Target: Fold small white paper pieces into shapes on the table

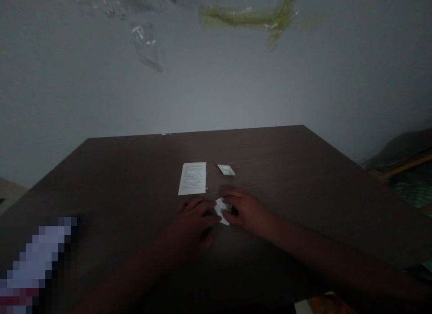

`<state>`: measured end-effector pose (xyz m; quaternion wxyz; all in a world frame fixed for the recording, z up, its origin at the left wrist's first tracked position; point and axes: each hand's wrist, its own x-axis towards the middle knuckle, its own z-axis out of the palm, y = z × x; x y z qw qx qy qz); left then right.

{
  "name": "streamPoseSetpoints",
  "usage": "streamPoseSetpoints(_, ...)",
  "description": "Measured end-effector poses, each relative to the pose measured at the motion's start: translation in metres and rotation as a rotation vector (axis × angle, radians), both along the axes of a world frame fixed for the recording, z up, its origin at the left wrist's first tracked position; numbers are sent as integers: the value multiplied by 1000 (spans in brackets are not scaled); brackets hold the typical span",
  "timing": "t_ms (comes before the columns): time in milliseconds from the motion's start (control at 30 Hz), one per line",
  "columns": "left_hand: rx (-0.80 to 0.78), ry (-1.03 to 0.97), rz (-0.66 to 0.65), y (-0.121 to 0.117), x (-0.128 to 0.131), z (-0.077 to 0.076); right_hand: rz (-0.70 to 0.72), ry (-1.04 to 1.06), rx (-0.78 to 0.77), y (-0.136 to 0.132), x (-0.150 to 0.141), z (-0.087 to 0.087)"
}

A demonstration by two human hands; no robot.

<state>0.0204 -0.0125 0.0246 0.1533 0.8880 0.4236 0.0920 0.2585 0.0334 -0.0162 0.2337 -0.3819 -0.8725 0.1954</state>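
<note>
A small piece of printed paper point(221, 209) lies on the dark wooden table between my two hands. From the right, my right hand point(245, 209) grips its edge between thumb and fingers. My left hand point(199, 217) touches the paper's left side with its fingertips, the fingers bent and close together. Just beyond my left hand lies a flat rectangular sheet of printed paper point(193, 179). To the right of that sheet rests a small folded piece of paper point(226, 170). Dim light hides the fine detail of the fingers.
The table point(270, 156) meets a grey wall point(222, 93) with yellow tape point(243, 18) and clear plastic tape point(145, 42) on it. A pixelated bright object point(37, 255) lies at the left front. Dark items stand beyond the table's right edge.
</note>
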Motion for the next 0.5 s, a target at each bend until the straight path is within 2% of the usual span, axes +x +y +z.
streamPoseSetpoints(233, -66, 13, 6, 2, 0, 5, -1, -11, -34, -7, -1, 3)
streamPoseSetpoints(500, -52, 29, 42, -1, 3, 3, 6, 5, -1, -7, 0, -1)
